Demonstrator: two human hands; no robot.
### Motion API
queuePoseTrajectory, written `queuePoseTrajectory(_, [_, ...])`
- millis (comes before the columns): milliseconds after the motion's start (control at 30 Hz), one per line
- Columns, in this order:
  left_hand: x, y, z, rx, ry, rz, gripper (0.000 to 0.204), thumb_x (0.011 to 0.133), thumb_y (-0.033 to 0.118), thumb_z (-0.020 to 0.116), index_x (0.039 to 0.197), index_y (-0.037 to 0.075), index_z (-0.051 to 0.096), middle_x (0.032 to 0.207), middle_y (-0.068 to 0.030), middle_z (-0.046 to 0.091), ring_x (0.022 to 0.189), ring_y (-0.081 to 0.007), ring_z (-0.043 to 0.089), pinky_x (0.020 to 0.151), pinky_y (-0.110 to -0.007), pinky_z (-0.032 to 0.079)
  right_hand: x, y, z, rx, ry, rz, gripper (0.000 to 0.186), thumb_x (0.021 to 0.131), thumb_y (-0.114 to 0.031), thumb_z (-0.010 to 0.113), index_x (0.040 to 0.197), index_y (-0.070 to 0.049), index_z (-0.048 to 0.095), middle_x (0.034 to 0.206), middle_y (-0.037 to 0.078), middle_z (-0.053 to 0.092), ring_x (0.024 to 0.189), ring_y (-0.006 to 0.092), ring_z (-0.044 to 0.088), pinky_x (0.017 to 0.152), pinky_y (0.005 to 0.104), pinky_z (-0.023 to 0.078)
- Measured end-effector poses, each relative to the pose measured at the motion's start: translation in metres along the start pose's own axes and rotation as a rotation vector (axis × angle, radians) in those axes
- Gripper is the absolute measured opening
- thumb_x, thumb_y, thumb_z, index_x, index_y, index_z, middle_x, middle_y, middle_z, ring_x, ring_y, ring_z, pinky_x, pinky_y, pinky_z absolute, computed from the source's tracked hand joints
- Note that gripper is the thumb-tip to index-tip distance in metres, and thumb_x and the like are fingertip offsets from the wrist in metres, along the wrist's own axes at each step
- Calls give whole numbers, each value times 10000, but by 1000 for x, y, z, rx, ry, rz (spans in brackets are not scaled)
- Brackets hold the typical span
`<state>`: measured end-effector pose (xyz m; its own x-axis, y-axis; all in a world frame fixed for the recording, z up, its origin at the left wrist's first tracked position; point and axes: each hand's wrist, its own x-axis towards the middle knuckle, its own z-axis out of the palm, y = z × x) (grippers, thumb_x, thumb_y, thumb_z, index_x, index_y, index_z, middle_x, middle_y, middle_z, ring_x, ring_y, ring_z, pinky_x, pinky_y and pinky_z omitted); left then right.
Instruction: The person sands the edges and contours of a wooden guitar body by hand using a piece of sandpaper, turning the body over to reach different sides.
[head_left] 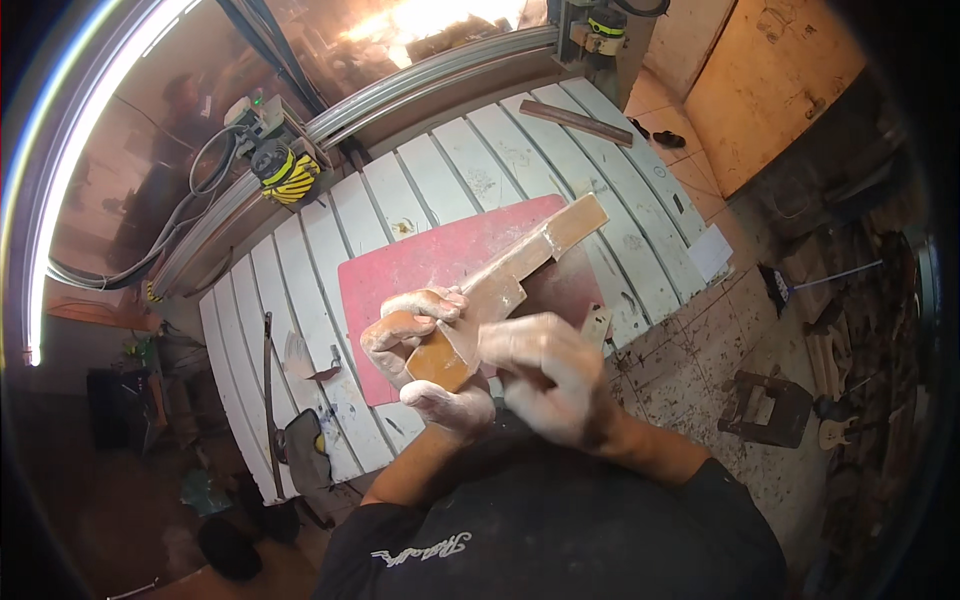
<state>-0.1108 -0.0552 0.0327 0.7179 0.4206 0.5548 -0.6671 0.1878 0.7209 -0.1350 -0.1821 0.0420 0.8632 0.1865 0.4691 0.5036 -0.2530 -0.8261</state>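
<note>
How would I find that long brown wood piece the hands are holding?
Look at the white slatted table and the red board on it. Above that board, the left hand grips the near end of the long wooden piece. It alone is tan, stepped and dusty, pointing away up-right.

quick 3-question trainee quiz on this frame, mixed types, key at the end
1. True or false: the left hand grips the near end of the long wooden piece.
2. What lies flat on the slatted white table under the wooden piece? A) a red board B) a blue cloth C) a metal tray
3. Fill in: the tool mounted on the rail at upper left has a yellow and ____ striped body.

Key: 1 true; 2 A, the red board; 3 black, on the striped tool.
</note>
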Motion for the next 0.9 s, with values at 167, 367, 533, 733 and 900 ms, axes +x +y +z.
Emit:
queuePoseTrajectory(167, [1, 2, 1, 10, 40, -50, 663, 1018, 725, 391, 1110, 71, 449, 995, -134, 554, 955, -242, 585, 964, -434, 491, 2, 14, 2, -31, 51, -51, 395, 765, 105, 646, 1143, -1, 695, 1132, 149, 706, 977, 259, 718, 854, 365, 601])
queuePoseTrajectory(367, [4, 3, -2, 40, -9, -22, 373, 1018, 402, 603, 1114, 78, 446, 996, -128, 553, 965, -230, 575, 966, -429, 483, -3, 19, 1, -19, 40, -3, 374, 762, 85, 645, 1117, -15, 706, 1117, 154, 712, 1042, 290, 715, 898, 367, 594])
queuePoseTrajectory(533, [3, 4, 1, 5, -6, -27, 351, 1003, 375, 612, 1108, 87, 441, 997, -127, 547, 957, -227, 563, 956, -432, 479, -3, -3, 3, 149, 27, -84, 380, 773, 77, 638, 1141, 11, 706, 1151, 162, 709, 1058, 309, 709, 918, 381, 586])
queuePoseTrajectory(733, [-3, 3, 2, -13, 27, -38, 349, 994, 371, 613, 1106, 88, 441, 997, -129, 546, 952, -231, 565, 957, -439, 483, 1, -23, 1, 179, 26, -44, 354, 766, 100, 650, 1100, 0, 714, 1122, 159, 727, 1045, 311, 716, 914, 390, 590])
queuePoseTrajectory(900, [0, 4, 0, -5, 9, -16, 338, 1006, 369, 605, 1112, 91, 446, 993, -131, 552, 967, -236, 574, 963, -447, 489, 3, -6, -1, 34, 23, -42, 393, 743, 103, 672, 1113, -24, 719, 1135, 155, 720, 1088, 305, 715, 912, 379, 593])
